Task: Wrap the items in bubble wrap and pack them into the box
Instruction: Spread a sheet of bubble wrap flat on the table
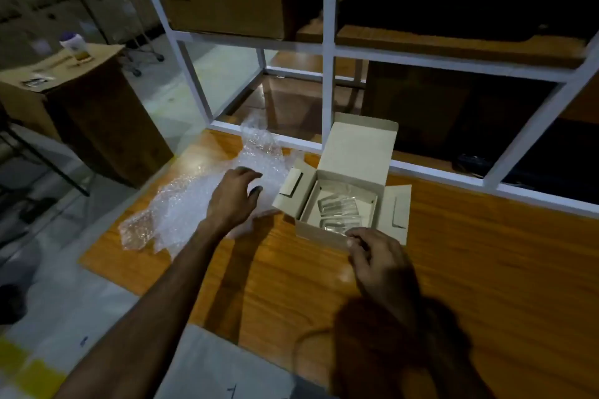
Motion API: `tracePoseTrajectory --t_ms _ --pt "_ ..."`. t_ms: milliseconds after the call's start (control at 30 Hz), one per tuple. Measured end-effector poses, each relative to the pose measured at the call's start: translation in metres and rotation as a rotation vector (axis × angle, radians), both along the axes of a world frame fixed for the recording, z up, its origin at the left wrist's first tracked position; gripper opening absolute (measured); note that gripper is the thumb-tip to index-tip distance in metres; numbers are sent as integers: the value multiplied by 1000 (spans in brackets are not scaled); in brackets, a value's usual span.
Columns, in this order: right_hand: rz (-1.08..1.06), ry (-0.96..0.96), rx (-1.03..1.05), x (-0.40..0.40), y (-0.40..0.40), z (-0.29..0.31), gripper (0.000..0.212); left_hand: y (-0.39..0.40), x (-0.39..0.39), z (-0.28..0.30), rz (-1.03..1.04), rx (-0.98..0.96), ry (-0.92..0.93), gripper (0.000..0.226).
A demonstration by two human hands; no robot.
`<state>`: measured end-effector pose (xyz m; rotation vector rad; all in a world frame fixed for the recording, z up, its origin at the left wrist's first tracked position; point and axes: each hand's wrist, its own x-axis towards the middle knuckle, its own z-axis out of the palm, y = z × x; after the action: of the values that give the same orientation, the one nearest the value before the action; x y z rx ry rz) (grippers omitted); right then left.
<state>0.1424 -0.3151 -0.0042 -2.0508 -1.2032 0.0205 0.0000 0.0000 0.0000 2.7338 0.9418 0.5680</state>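
A small open pale cardboard box is positioned on the orange-brown wooden table, its lid raised and both side flaps folded out. Two clear wrapped items are seen lying inside. A crumpled sheet of clear bubble wrap is spread just left of the box. The left hand is held over the wrap — fingers loosely curled, nothing gripped. The right hand is placed at the box's near wall — whether the curled fingers pinch it cannot be told.
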Motion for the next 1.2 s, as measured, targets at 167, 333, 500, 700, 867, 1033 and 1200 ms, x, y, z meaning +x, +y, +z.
tracePoseTrajectory --t_ms 167,333,500,700,867,1033,1200 --pt "97 103 -111 29 14 1 29 17 24 6 65 17 167 38" --pt "82 122 -117 40 23 -2 26 29 45 13 109 28 293 33" --pt "28 157 -102 37 31 -2 29 59 57 9 250 -197 287 25" --pt "-24 181 -64 21 39 3 27 80 52 7 297 -467 12 43" --pt "-30 183 -75 13 42 13 30 67 49 36 245 -432 -318 35" --pt "0 150 -65 10 52 26 30 46 45 88 108 -593 -580 27" --pt "24 132 7 7 72 44 27 36 32 130 -8 -787 -699 25"
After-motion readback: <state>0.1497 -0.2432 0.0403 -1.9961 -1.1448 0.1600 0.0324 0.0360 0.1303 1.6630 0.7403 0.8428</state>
